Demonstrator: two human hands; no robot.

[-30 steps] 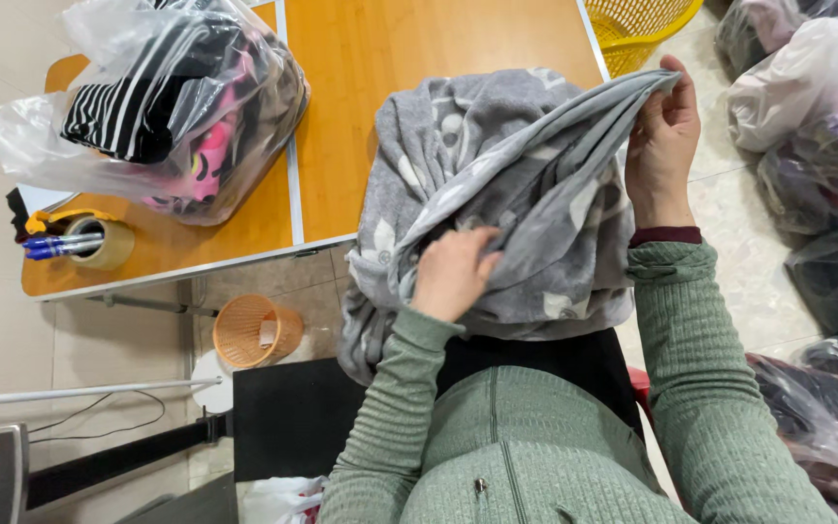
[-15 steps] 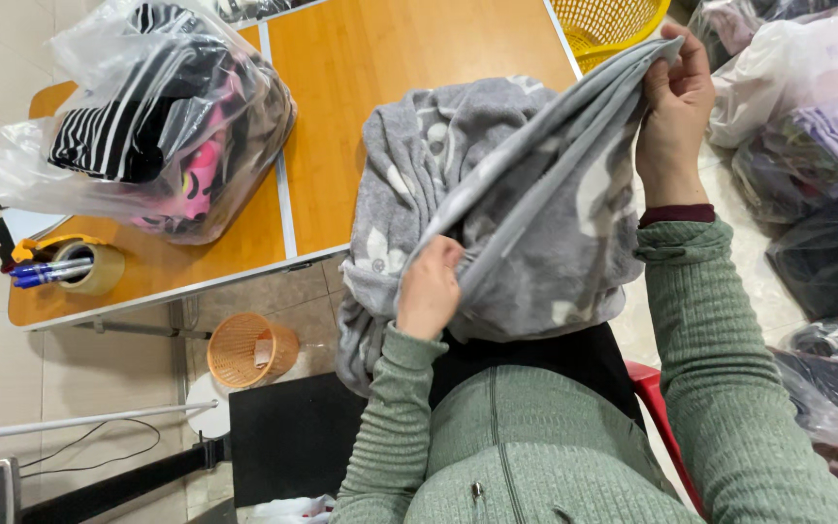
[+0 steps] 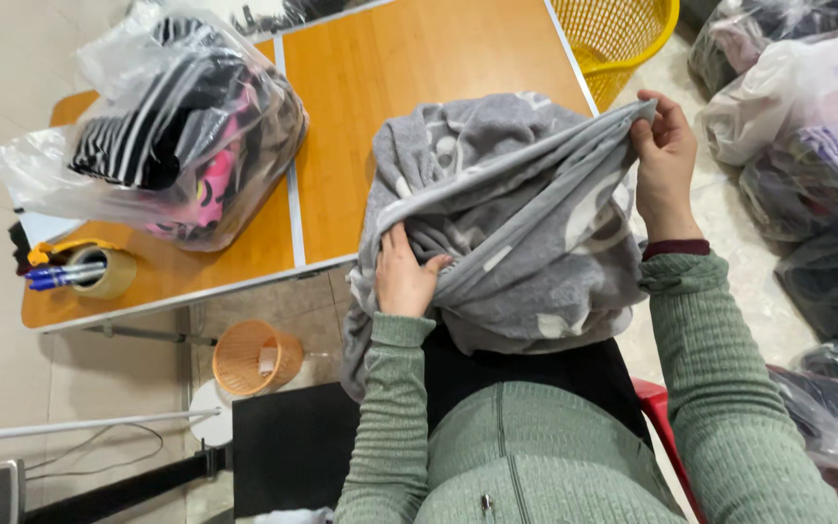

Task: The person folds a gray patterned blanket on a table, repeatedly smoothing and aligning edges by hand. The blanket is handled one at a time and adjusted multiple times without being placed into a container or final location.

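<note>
over the near edge of the orange tabletop (image 3: 419, 68), a grey fleece blanket (image 3: 506, 204) w/ pale shapes hangs bunched, partly on the tabletop, partly over the person's lap. right hand (image 3: 664, 160) holds its top edge up, fingers (image 3: 654, 121) clamped on the fabric. left hand (image 3: 404, 277) is pushed into a lower fold, fingers hidden in the cloth, so can't tell their state. clear bag of clothes (image 3: 177, 136) lies at the tabletop's left, tape roll (image 3: 99, 272) near the corner. yellow basket (image 3: 623, 34) stands beyond the right end.
</note>
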